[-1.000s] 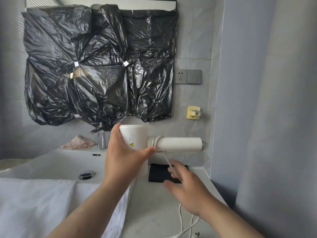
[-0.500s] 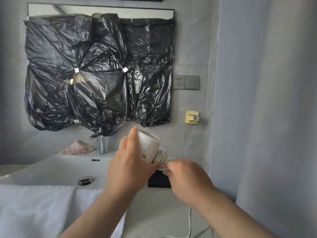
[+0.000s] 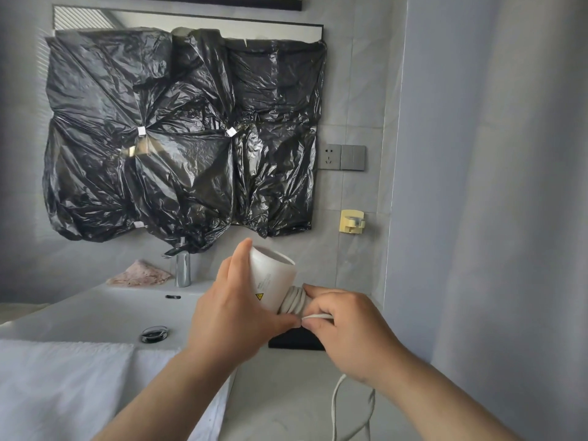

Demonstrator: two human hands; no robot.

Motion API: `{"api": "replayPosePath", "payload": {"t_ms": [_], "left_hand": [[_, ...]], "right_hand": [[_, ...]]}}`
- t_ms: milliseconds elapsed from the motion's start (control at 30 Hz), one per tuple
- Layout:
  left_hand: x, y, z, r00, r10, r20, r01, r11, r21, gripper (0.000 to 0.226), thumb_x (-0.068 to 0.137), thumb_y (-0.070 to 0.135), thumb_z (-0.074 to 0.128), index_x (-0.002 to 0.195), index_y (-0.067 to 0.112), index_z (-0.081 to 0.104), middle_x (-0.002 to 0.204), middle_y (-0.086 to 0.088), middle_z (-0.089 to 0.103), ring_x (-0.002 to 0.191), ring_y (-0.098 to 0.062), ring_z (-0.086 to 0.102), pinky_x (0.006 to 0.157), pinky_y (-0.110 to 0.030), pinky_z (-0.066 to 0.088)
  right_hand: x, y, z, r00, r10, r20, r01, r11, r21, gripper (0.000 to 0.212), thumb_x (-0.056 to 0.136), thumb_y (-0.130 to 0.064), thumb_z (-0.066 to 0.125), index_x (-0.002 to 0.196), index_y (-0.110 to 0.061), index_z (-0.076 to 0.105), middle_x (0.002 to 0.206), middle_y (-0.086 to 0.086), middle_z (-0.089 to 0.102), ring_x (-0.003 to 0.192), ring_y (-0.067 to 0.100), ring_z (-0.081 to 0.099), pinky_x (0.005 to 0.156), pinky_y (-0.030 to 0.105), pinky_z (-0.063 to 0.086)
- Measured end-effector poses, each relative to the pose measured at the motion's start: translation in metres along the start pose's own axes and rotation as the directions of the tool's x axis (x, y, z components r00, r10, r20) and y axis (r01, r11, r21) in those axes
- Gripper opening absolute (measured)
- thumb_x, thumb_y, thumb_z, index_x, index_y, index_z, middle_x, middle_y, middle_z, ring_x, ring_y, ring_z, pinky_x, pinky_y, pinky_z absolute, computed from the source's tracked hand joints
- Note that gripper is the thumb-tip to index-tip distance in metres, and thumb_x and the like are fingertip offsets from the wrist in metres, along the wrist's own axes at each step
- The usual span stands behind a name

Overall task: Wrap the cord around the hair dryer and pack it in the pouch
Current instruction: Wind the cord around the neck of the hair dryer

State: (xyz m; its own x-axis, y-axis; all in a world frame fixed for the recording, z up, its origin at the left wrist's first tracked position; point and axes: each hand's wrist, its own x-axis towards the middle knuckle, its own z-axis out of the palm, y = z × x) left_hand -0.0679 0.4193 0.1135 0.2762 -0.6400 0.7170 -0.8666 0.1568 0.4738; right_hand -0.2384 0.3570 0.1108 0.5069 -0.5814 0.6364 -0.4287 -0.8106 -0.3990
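White plastic, smooth and hard, makes up the hair dryer (image 3: 274, 278). It is held in the air just right of the sink (image 3: 105, 310), above the counter (image 3: 286, 396), with its open barrel end tilted upward. The left hand (image 3: 235, 316) grips the barrel, fingers (image 3: 238, 257) curled round the far side and thumb pressed on the near side. The right hand (image 3: 348, 327) covers the handle and pinches the cord (image 3: 294, 302) between thumb and forefinger, its other fingers curled over the coils.

I judge the dryer light enough for one hand, rigid and a little slippery, so the barrel is the sound place to hold it. The cord is soft and springy. Its turns will likely slacken if the pinch lets go, so the free end wants to be taken close to the coil. The slack hangs right of the sink, below the right hand and off the lower edge of view.

By count there is one dryer and one cord, with several turns lying tight side by side on the handle; I cannot count them exactly. One flat black thing, probably the pouch (image 3: 296, 340), lies on the counter right of the sink, partly hidden by the two hands. One tap (image 3: 182, 265) stands behind the sink, one pink cloth (image 3: 140, 275) lies at its back edge, and one white towel (image 3: 63, 393) lies in front of it.
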Motion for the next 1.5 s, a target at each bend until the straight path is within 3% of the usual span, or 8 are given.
{"api": "replayPosePath", "payload": {"t_ms": [200,333,567,700,967,1133,1367,1500], "left_hand": [[-0.005,0.006,-0.008,0.997,0.006,0.082,-0.013,0.996,0.093,0.135,0.052,0.058,0.087,0.154,0.027,0.005,0.148,0.004,0.036,0.124,-0.018,0.05,0.092,-0.033,0.042],[-0.012,0.011,-0.011,0.995,0.05,0.091,-0.064,0.985,0.161,0.132,0.055,0.062,0.082,0.154,0.024,0.004,0.144,0.002,0.04,0.122,-0.022,0.052,0.089,-0.033,0.043],[-0.015,0.014,-0.017,0.988,0.071,0.134,-0.094,0.981,0.172,0.14,0.055,0.068,0.078,0.155,0.015,-0.003,0.149,-0.002,0.035,0.131,-0.022,0.044,0.097,-0.029,0.037],[-0.018,0.015,-0.021,0.983,0.019,0.18,-0.039,0.993,0.11,0.144,0.049,0.063,0.086,0.156,0.02,-0.001,0.151,0.0,0.034,0.133,-0.018,0.043,0.1,-0.028,0.036],[-0.022,0.014,-0.023,0.977,0.057,0.205,-0.088,0.986,0.144,0.158,0.039,0.061,0.09,0.156,0.02,-0.008,0.148,0.0,0.034,0.132,-0.02,0.042,0.098,-0.026,0.035],[-0.023,0.017,-0.016,0.991,0.089,0.103,-0.108,0.976,0.188,0.141,0.052,0.063,0.084,0.155,0.015,0.001,0.142,-0.003,0.04,0.124,-0.025,0.05,0.094,-0.03,0.041],[-0.024,0.024,-0.014,0.976,0.029,0.217,-0.085,0.963,0.257,0.154,0.041,0.072,0.083,0.155,0.015,-0.004,0.146,-0.003,0.036,0.131,-0.024,0.045,0.096,-0.033,0.041],[-0.025,0.02,-0.008,0.974,0.032,0.226,-0.095,0.956,0.278,0.142,0.049,0.067,0.081,0.154,0.016,0.0,0.145,-0.003,0.037,0.126,-0.026,0.049,0.094,-0.035,0.043]], "right_hand": [[-0.005,-0.01,-0.011,0.985,0.127,0.115,-0.133,0.99,0.043,0.012,0.086,-0.019,0.07,0.074,-0.018,0.074,0.077,-0.016,0.071,0.078,0.0,0.062,0.072,0.021,0.048],[-0.008,-0.015,-0.014,0.98,0.154,0.123,-0.149,0.987,-0.054,0.01,0.085,-0.028,0.07,0.082,-0.021,0.076,0.084,-0.003,0.074,0.082,0.009,0.066,0.077,0.03,0.053],[-0.018,-0.023,-0.017,0.984,0.163,0.069,-0.165,0.985,0.037,0.011,0.082,-0.024,0.074,0.073,-0.028,0.076,0.072,-0.01,0.072,0.072,-0.001,0.063,0.062,0.014,0.046],[-0.021,-0.028,-0.025,0.98,0.182,0.079,-0.19,0.974,0.12,0.018,0.078,-0.018,0.078,0.069,-0.031,0.069,0.074,-0.013,0.072,0.073,-0.008,0.064,0.067,0.008,0.046],[-0.022,-0.026,-0.02,0.98,0.199,-0.01,-0.196,0.975,0.108,0.022,0.074,-0.02,0.083,0.065,-0.032,0.066,0.075,-0.008,0.072,0.075,0.0,0.065,0.069,0.014,0.048],[-0.02,-0.025,-0.015,0.976,0.218,-0.026,-0.208,0.956,0.209,0.025,0.075,-0.011,0.082,0.066,-0.028,0.066,0.064,-0.011,0.068,0.058,-0.009,0.06,0.06,0.006,0.044],[-0.024,-0.018,-0.007,0.971,0.237,-0.01,-0.227,0.942,0.246,0.029,0.074,-0.009,0.082,0.062,-0.029,0.065,0.055,-0.016,0.066,0.057,-0.008,0.062,0.058,0.006,0.042],[-0.027,-0.017,-0.008,0.973,0.229,0.015,-0.227,0.947,0.227,0.025,0.074,-0.011,0.083,0.063,-0.027,0.067,0.056,-0.014,0.066,0.054,-0.008,0.059,0.056,0.006,0.042]]}}
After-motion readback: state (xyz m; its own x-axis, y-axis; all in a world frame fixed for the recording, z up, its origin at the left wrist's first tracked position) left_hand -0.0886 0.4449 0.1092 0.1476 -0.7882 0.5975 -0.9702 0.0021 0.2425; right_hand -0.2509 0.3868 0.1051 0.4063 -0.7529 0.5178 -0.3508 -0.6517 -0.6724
